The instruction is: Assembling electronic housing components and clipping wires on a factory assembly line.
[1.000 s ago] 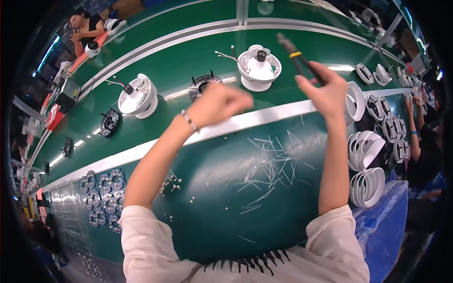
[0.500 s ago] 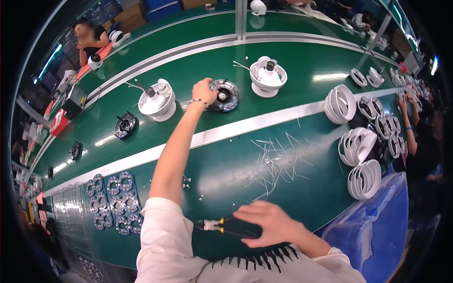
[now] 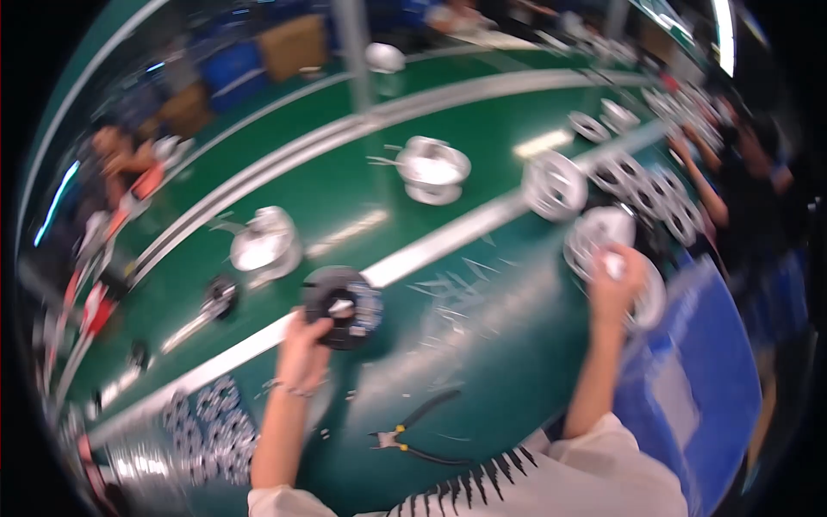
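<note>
My left hand grips the lower rim of a round black part with a pale centre, held over the green bench. Off to the right, my right hand reaches onto a stack of white rings, fingers on the topmost ring; the view is blurred and the grip itself is unclear. Black-handled pliers lie loose on the bench close to my body, between my two forearms.
White round housings ride on the green conveyor beyond a pale strip. More white rings line the right side. Small metal rings lie at lower left. Thin wire scraps litter the middle. Other people work at left and right.
My left hand pulled the black part back from the conveyor onto the bench. My right hand let go of the pliers, which now lie on the bench, and reached right to the white rings.
</note>
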`<action>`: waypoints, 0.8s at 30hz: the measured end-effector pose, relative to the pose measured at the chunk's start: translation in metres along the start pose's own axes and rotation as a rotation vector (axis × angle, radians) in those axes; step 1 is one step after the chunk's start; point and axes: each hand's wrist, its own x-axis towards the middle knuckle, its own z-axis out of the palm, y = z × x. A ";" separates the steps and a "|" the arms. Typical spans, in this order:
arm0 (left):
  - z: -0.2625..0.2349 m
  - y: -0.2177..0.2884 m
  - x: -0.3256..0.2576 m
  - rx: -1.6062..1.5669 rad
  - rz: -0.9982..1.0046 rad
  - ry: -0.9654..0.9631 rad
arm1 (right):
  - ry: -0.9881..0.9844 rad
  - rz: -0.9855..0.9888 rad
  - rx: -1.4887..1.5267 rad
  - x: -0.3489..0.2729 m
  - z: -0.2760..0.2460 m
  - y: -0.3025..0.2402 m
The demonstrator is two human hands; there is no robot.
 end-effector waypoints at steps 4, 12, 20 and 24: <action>0.011 -0.013 -0.013 -0.058 -0.095 0.005 | -0.090 -0.144 -0.324 0.042 -0.006 0.147; -0.009 -0.015 -0.056 -0.202 -0.115 0.067 | -0.474 0.058 -0.471 -0.032 -0.034 0.122; -0.012 -0.017 -0.064 -0.205 -0.044 0.072 | -0.498 0.169 -0.440 -0.021 -0.025 0.152; -0.016 -0.006 -0.078 -0.167 0.097 0.096 | -0.176 0.171 -0.257 -0.004 -0.037 0.125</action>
